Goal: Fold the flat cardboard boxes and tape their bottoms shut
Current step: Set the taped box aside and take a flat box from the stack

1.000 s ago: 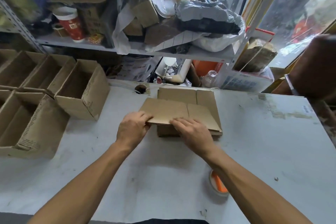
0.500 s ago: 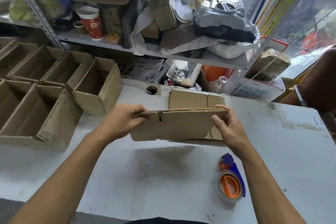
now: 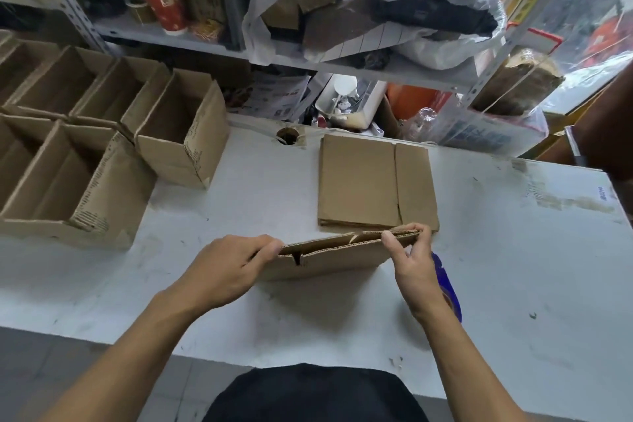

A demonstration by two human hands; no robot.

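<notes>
Above the white surface (image 3: 239, 202), a flat box (image 3: 329, 259) stands on edge between both hands. The left hand (image 3: 226, 271) pinches its nine o'clock end; the right hand (image 3: 412, 265) pinches its three o'clock end.

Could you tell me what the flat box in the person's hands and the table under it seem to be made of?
Flat box: brown corrugated cardboard, matte and unprinted on the side we see; the fluted layer shows along its top edge, which the left hand and right hand pinch. Table: a smooth, white, faintly glossy top, scuffed and stained; probably laminate or painted board, though the core is not visible.
</notes>
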